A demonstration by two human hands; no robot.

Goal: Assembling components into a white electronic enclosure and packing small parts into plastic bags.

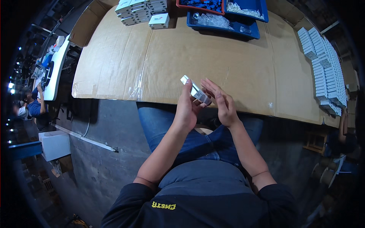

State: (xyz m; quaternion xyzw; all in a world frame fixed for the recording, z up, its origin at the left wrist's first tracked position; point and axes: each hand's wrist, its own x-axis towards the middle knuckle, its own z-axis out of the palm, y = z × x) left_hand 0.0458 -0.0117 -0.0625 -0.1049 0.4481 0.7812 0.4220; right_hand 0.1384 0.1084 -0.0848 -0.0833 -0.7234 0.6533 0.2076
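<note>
Centrally, a tilted white box (195, 90), lower end greyish, grasped by the left hand (186, 111). Right hand (226, 109) fingers extended; contact indiscernible

Yellow block lettering (164, 205) stands on the person's dark shirt (213, 209); a printed mark (161, 18) on the lone white box (158, 26) is too small to read.

Looked down from the wearer's head through the left of two side-by-side fisheyes, facing forward over the lap (161, 121) and across the surface (201, 57). Caught the left grip (186, 110) and right grip (226, 108) at close range, near mid-view, with the torso (205, 186) nearest, along the lower edge. Spread wide to the floor (106, 129), bending edges toward a dark round rim.
</note>
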